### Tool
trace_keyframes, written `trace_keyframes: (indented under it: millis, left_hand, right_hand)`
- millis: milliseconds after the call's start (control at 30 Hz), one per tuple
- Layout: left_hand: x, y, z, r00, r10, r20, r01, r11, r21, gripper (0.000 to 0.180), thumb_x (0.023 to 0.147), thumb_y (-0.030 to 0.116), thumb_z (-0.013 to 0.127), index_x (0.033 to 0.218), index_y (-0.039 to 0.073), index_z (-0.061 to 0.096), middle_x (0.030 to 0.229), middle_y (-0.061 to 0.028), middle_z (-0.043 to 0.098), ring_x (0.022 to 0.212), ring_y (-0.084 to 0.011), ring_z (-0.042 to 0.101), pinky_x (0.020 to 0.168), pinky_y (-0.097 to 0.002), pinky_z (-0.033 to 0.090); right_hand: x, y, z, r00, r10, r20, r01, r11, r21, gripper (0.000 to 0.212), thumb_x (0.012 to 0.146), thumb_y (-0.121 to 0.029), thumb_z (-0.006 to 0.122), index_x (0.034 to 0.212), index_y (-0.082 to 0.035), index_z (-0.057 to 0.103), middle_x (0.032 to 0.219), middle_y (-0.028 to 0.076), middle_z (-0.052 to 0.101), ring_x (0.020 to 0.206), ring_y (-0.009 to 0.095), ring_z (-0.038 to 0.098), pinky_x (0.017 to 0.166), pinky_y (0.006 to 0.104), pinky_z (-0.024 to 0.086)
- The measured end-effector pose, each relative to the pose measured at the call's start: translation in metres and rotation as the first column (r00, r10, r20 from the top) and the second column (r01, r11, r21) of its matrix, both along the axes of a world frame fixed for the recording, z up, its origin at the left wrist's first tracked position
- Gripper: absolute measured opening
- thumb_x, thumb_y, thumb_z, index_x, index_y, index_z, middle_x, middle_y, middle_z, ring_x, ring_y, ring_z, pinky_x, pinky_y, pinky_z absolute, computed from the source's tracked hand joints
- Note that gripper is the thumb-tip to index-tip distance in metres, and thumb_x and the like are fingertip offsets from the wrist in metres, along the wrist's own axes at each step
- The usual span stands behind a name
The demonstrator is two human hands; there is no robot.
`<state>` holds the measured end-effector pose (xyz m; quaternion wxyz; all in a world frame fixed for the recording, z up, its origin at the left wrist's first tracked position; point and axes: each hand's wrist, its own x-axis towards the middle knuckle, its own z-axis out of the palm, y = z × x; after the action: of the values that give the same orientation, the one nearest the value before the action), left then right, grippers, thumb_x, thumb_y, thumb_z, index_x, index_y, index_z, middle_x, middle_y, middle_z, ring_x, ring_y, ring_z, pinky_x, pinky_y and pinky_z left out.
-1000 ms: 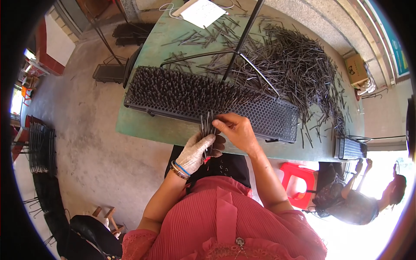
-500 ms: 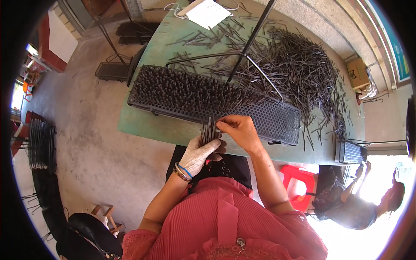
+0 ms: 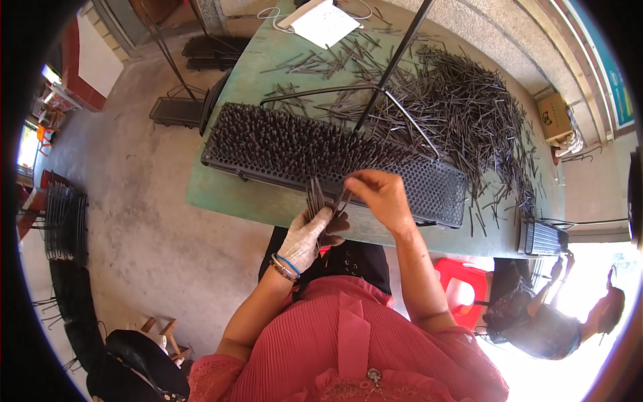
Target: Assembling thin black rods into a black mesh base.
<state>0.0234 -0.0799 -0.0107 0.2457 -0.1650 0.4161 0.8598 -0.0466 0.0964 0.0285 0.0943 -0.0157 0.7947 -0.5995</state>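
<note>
My left hand [image 3: 305, 236], in a pale glove, is closed round a bundle of thin dark rods [image 3: 314, 196] that point up and away from me. Just to its right, my bare right hand [image 3: 384, 198] pinches one thin rod [image 3: 344, 201] by its upper end, close beside the bundle. Both hands are in front of a long black perforated rack [image 3: 435, 184] with a tall handle. Short dark rods [image 3: 281, 142] stand upright in the holes of its left and middle parts, while bare holes show at the right end.
A big heap of loose rods [image 3: 469, 100] covers the green table [image 3: 228, 199] behind the rack. White paper [image 3: 325, 25] lies at the far edge. At right are a smaller rack [image 3: 544, 238], a red stool [image 3: 462, 285] and another person [image 3: 542, 328]. More racks [image 3: 175, 110] stand left.
My right hand has shifted slightly right and up from the bundle, with a rod now slanting below its fingers. The left hand keeps its hold and has barely moved.
</note>
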Motion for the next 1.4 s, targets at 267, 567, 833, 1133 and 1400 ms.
trace_keyframes:
  millis: [267,567,833,1133,1400]
  left_hand:
    - [-0.001,0.002,-0.003,0.997,-0.07,0.016,0.07,0.997,0.021,0.031,0.097,0.021,0.058,0.12,0.001,0.053,0.098,-0.0127,0.069,0.08,-0.0199,0.069,0.064,-0.0289,0.056]
    - [0.0,0.0,-0.001,0.998,-0.062,0.013,0.061,0.998,0.024,0.032,0.098,0.023,0.055,0.123,0.002,0.052,0.097,-0.0125,0.069,0.078,-0.0193,0.069,0.064,-0.0285,0.056]
    - [0.001,-0.006,-0.003,0.998,-0.067,0.012,0.067,0.998,-0.022,0.03,0.098,0.024,0.056,0.117,0.001,0.053,0.098,-0.0123,0.068,0.078,-0.0189,0.069,0.063,-0.0282,0.057]
    - [0.0,-0.007,-0.005,0.996,-0.08,0.029,0.081,0.996,-0.023,0.027,0.098,0.022,0.055,0.115,0.0,0.054,0.096,-0.0116,0.069,0.076,-0.0185,0.068,0.063,-0.0279,0.056]
    - [0.001,-0.006,-0.004,0.995,-0.1,0.02,0.1,0.994,-0.048,0.03,0.098,0.025,0.056,0.117,0.001,0.055,0.095,-0.0111,0.069,0.076,-0.0172,0.068,0.061,-0.0264,0.053]
  right_hand:
    - [-0.02,-0.01,0.006,0.933,-0.084,-0.351,0.129,0.986,0.106,0.018,0.09,-0.012,0.069,0.101,0.002,0.069,0.087,0.005,0.071,0.078,0.008,0.063,0.072,0.0238,0.05]
    - [-0.021,-0.013,-0.006,0.88,-0.077,-0.47,0.15,0.981,0.121,0.016,0.086,-0.013,0.072,0.098,-0.002,0.071,0.085,0.009,0.071,0.072,0.019,0.063,0.066,0.0307,0.049]
    - [-0.019,-0.015,-0.005,0.769,0.073,-0.635,0.154,0.943,0.295,0.016,0.082,-0.008,0.073,0.098,-0.005,0.072,0.09,0.009,0.071,0.08,0.023,0.063,0.073,0.0325,0.05]
    - [-0.018,-0.024,-0.014,0.703,0.097,-0.705,0.18,0.934,0.308,0.02,0.08,-0.008,0.075,0.099,-0.005,0.072,0.094,0.009,0.071,0.084,0.025,0.063,0.076,0.0344,0.05]
    - [-0.013,-0.025,-0.021,0.597,0.142,-0.79,0.241,0.907,0.345,0.025,0.079,-0.006,0.075,0.103,-0.003,0.071,0.096,0.009,0.068,0.083,0.025,0.062,0.075,0.0344,0.048]
